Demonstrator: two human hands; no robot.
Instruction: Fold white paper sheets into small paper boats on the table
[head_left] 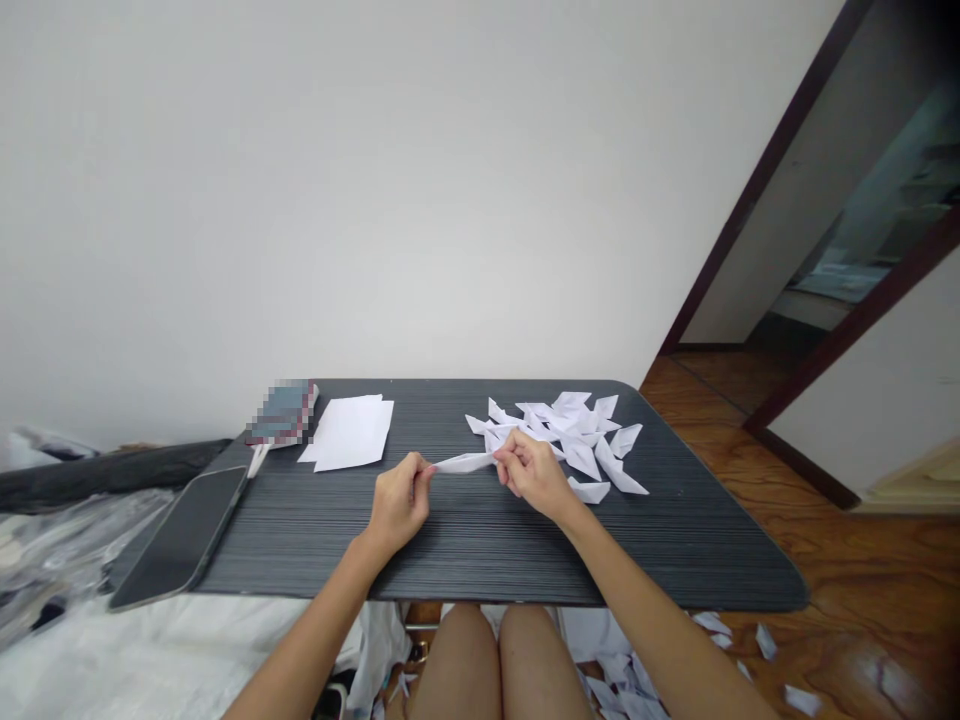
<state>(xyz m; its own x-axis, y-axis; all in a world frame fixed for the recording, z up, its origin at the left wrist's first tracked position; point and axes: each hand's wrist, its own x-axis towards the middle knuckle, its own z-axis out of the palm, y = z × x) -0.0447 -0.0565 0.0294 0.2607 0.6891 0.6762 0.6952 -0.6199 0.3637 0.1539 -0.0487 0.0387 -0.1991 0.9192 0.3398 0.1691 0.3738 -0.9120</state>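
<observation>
A narrow folded strip of white paper (465,462) hangs just above the dark table (465,545), held at both ends. My left hand (399,503) pinches its left tip between thumb and fingers. My right hand (531,473) grips the right end. Right behind my right hand lies a pile of several folded white paper pieces (577,435). A small stack of flat white sheets (351,432) rests at the table's back left.
A dark phone (184,535) lies at the table's left edge, with a blurred small book (283,412) behind it. Paper scraps (750,640) litter the wooden floor on the right. A white wall stands behind; a doorway opens at the right.
</observation>
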